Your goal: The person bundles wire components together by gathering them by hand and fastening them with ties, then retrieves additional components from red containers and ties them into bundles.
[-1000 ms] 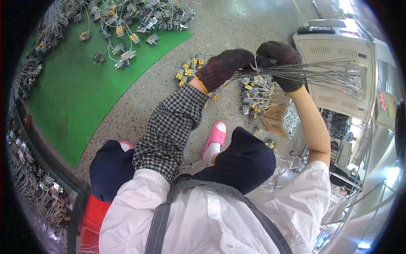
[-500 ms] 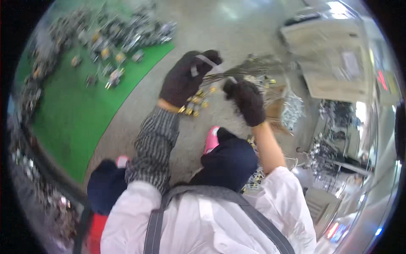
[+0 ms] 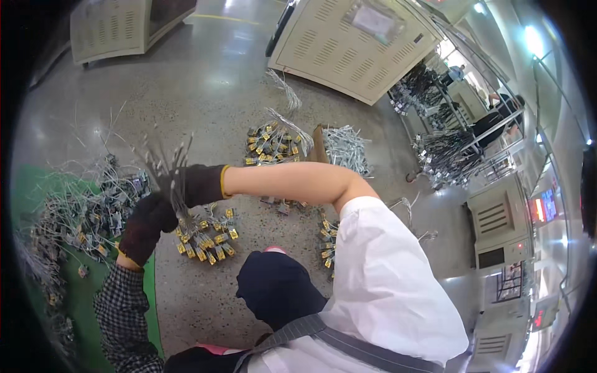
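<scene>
Both my hands, in dark gloves, grip a bundle of thin grey cables [image 3: 176, 200] at the left of the view. My left hand [image 3: 147, 225] wraps it from the near left side, and my right hand [image 3: 204, 185] reaches across from the right and closes round it just above. Loose cable ends fan out upward past the hands. Below them hangs a cluster of yellow-and-grey plugs [image 3: 208, 241], over the concrete floor. My fingertips are mostly hidden by the gloves and cables.
A tangled heap of cables with plugs [image 3: 93, 214] lies on a green mat [image 3: 102, 298] at left. Ahead are another plug bundle [image 3: 272, 144] and a cardboard box [image 3: 319, 145] of silvery pieces. Beige cabinets [image 3: 348, 56] and a loaded cable rack [image 3: 448, 146] stand beyond.
My view has swung round to the right. Both hands have come together on the cable bundle at the left, my right arm now crossing over; the plugs hang below it.
</scene>
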`<state>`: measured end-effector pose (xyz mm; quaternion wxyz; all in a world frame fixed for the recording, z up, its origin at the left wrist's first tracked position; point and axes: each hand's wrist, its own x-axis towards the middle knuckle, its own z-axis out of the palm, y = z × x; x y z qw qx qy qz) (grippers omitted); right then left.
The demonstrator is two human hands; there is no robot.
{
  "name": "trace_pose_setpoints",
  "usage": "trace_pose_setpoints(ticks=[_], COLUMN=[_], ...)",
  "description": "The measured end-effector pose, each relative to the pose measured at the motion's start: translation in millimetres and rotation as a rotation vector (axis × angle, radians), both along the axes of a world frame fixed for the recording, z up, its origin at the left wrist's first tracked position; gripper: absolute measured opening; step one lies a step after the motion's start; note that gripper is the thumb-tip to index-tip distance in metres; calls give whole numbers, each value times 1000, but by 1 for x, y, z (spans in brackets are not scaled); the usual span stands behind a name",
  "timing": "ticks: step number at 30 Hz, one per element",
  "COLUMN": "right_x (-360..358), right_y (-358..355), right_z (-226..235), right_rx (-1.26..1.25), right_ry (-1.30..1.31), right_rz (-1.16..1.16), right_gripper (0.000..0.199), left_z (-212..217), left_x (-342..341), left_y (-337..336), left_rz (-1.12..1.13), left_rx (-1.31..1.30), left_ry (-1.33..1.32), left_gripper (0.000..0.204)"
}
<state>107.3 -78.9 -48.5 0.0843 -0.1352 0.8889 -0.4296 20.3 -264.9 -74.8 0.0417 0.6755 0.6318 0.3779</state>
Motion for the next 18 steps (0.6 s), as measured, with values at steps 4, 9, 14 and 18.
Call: trace_pose_setpoints(ticks=[4,9,14,18], right_x=[4,-12,-3,1], right_y=[1,16,34,-3], right_z=[10,0,9,35], right_rx=[227,352,239,222], right_ry=[128,-133,383,-457], right_rz=[66,71,422,-80], right_gripper=[27,30,26,17], left_z=[3,6,7,-4], left_x=[9,-8,-3,-3], left_y=[-10,-11,21,6], left_rz=[97,180,146,255], left_rx=[-263,115,273,-340], left_ry=[-648,299,-541,-626], left_gripper=[20,31,26,35])
